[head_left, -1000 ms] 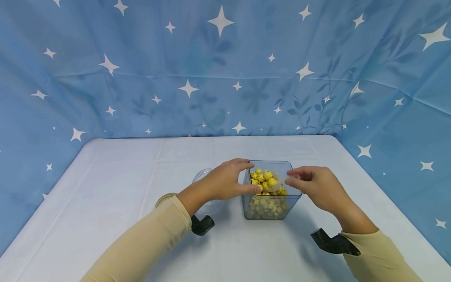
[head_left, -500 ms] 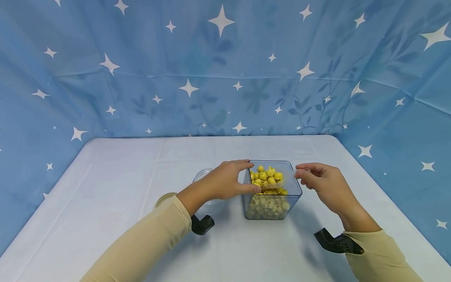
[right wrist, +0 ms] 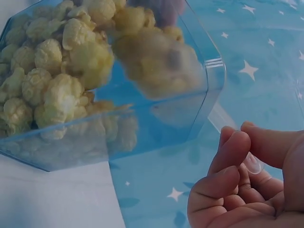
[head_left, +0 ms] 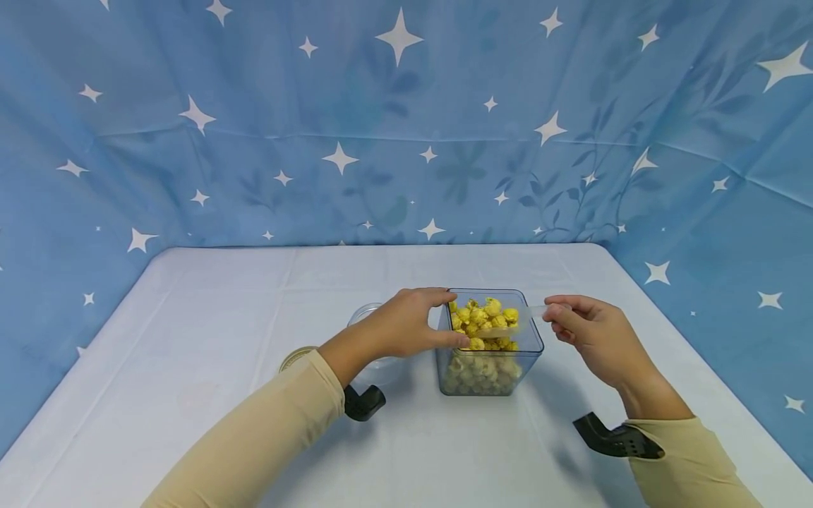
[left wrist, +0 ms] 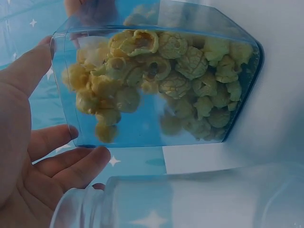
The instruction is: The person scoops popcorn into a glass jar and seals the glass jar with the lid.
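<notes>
A clear square plastic container (head_left: 522,361) stands on the table, part filled with yellow popcorn (head_left: 473,315). My left hand (head_left: 409,323) grips its left side, thumb at the near rim and fingers at the far one. With thumb and fingers my right hand (head_left: 593,342) pinches the handle of a translucent scoop (head_left: 537,310), just right of the container. The handle (right wrist: 222,117) crosses the rim in the right wrist view. Inside the container, the scoop's bowl (right wrist: 164,61) has popcorn in it.
Behind my left wrist stands a clear jar (head_left: 363,312), lying close beside the container in the left wrist view (left wrist: 190,202). A gold lid (head_left: 295,355) lies left of it, partly hidden by my sleeve. A blue star-patterned curtain (head_left: 394,176) hangs behind the white table (head_left: 222,303).
My right hand has moved right, away from the container's rim, and more of the scoop's handle shows. Popcorn in the container has shifted and risen around the scoop. My left hand stays put.
</notes>
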Motion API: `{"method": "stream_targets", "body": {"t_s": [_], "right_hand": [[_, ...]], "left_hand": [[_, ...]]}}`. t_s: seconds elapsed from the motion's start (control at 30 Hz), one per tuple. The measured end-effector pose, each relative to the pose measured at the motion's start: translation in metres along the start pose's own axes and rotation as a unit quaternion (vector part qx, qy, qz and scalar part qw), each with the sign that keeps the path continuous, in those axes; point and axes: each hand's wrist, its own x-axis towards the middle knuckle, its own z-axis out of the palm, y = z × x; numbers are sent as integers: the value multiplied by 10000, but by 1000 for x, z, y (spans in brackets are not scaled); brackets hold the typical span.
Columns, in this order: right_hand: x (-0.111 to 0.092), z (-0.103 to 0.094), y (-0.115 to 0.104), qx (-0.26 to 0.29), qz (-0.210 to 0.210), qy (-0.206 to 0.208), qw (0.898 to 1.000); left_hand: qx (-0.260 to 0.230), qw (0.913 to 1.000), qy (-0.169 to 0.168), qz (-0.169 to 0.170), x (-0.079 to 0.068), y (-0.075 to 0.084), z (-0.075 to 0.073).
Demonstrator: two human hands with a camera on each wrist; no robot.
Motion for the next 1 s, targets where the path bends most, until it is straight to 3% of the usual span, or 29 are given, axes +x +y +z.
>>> {"method": "stream_targets", "body": {"t_s": [0.3, 1.0], "right_hand": [[0, -4, 5, 1095, -113, -182, 9938], [0, -6, 0, 1637, -367, -89, 9858]], "left_hand": [[-14, 10000, 34, 27, 2, -2, 1], [-77, 10000, 33, 55, 2, -2, 1]]}}
